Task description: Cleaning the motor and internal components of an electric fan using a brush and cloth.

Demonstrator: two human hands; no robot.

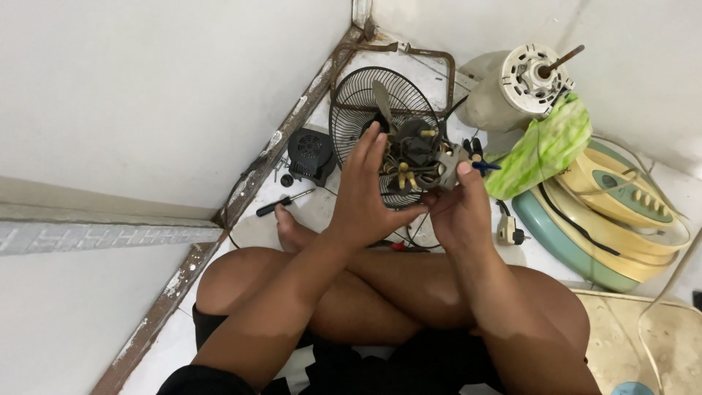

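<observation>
The left hand (pixel 365 197) has its fingers (pixel 373 143) stretched nearly straight and slightly spread, pressed flat against the near side of a small fan motor assembly (pixel 417 162), with the thumb hooked under it. The right hand (pixel 457 208) cups the same assembly from below and from the right; its thumb (pixel 465 170) presses on the grey housing, while its other fingers curl out of sight behind, so how tightly they close cannot be told. The assembly, a dark tangle of wires and yellowish connectors, is held in the air between both hands, above the crossed legs and in front of one round wire fan guard (pixel 376 110) that leans in the floor's far corner.

On the floor, by the left wall edge, lie one black-handled screwdriver (pixel 285 202) and one black vented motor cover (pixel 311 153). To the right stand one white motor (pixel 523 84) with a rusty shaft, one green patterned cloth (pixel 545 146), and one stack of pale green and cream fan housings (pixel 607 219). One white plug (pixel 508 230) lies just beside the right hand. One bare foot (pixel 292 230) rests near the screwdriver.
</observation>
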